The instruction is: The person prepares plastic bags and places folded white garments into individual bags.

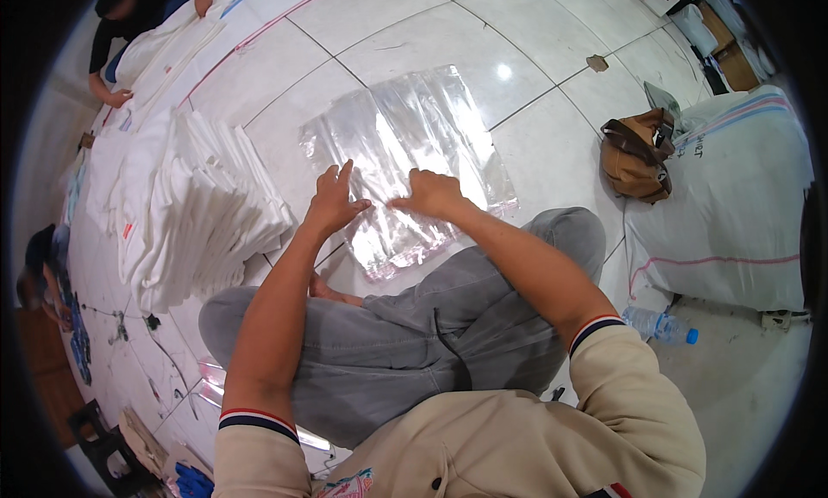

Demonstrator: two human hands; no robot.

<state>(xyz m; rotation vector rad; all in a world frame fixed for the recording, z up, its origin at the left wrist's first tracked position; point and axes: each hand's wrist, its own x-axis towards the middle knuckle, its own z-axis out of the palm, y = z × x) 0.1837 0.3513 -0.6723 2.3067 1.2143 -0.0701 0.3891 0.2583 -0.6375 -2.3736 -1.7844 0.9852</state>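
Clear plastic bags (431,110) lie flat on the tiled floor in front of my crossed legs, wrinkled and shiny. My left hand (335,201) is over their near left part, thumb and fingers spread, holding nothing that I can see. Beside it my right hand (433,194) rests on or just above the same plastic. Its thumb points left, apart from the bent fingers, and nothing shows in its grip. Whether the fingertips press on the plastic is hard to tell. Left of the bags stands a tall stack of folded white cloth (185,209).
A brown bag (640,157) leans by a big white sack (720,213) at right, with a plastic water bottle (660,325) nearer me. Two other people (138,24) work at the left, one handling white cloth. A black crate (108,451) is at lower left.
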